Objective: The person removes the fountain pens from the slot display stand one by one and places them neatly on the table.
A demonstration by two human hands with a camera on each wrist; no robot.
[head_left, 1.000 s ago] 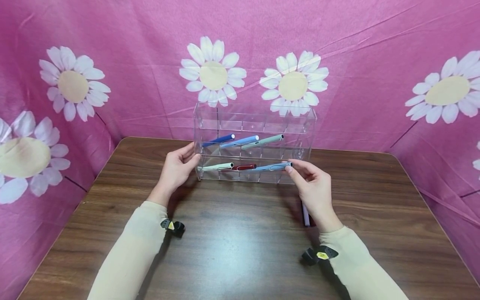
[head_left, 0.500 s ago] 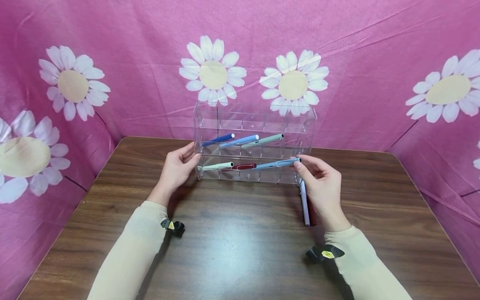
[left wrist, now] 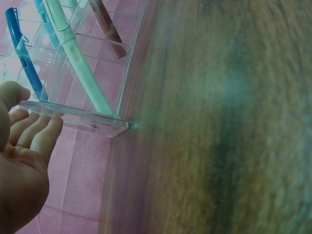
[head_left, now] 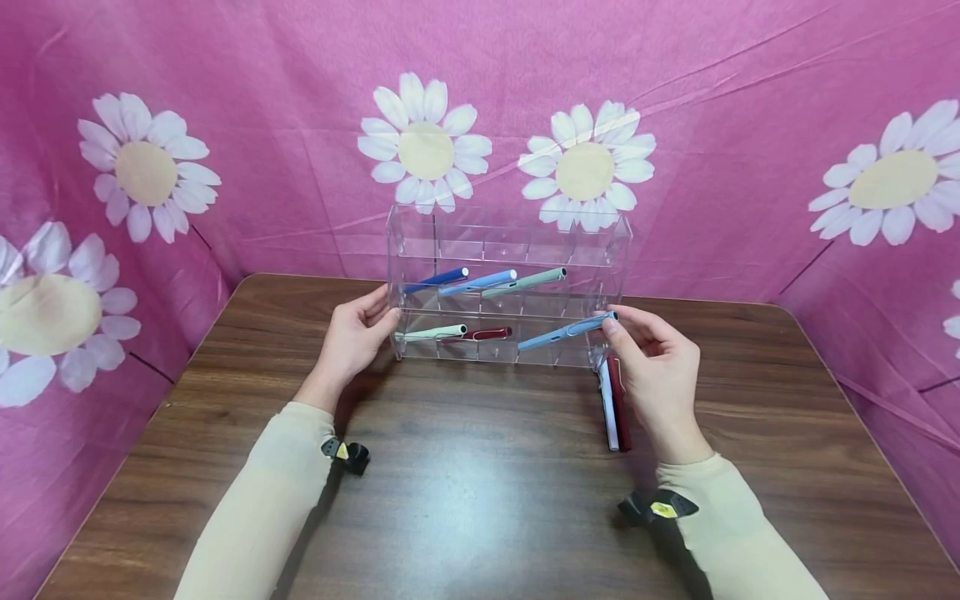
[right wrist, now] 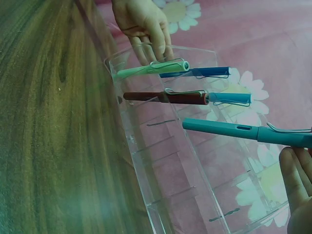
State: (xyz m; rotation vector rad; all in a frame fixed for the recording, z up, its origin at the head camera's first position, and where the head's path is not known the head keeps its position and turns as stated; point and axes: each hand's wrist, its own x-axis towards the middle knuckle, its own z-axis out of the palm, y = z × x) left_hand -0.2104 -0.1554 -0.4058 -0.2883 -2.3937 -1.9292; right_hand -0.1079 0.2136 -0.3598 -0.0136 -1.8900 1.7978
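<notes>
Pink cloth [head_left: 510,50] backs the worktop [head_left: 450,508]. Right fingers [head_left: 619,338] pinch the light-blue pen [head_left: 564,332], slanting down to their left, by its raised end: probably light, rigid, best held there. Left fingers [head_left: 384,325] grip the clear rack [head_left: 459,353].

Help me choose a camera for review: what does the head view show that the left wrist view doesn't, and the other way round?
Head view only: the right hand, both cream cloth sleeves, and a slim lavender pen beside a slim dark red pen on the brown wood-grain table.

Left wrist view only: the palm of the left hand, facing the camera.

Both: the left hand gripping the clear plastic rack, which holds a slim mint-green pen and a slim dark blue pen, and the table.
</notes>
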